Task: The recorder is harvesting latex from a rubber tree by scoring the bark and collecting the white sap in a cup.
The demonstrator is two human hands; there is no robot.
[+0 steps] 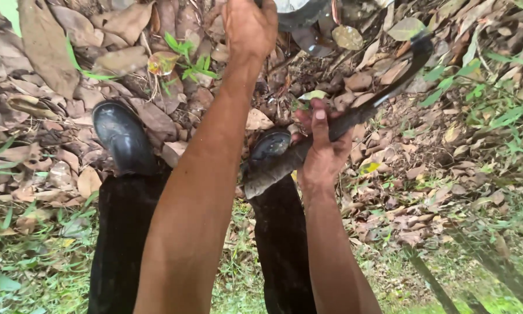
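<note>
While your right hand (322, 152) is closing around the worn wooden handle of the curved knife (354, 113), its dark hooked blade is pointing toward the upper right over the leaf litter (52, 64). It is looking stiff, fairly heavy and sharp, so you are gripping the handle only. Your left hand (250, 26) is clasping a grey object (296, 10) at the top edge. One knife, two black boots (122, 136).

Left hand (250, 26) reaching past the top edge, its fingers being cut off there, grey object (299, 10) beside it showing only partly, curved blade (410, 64) blurring toward its tip, right of that object.
</note>
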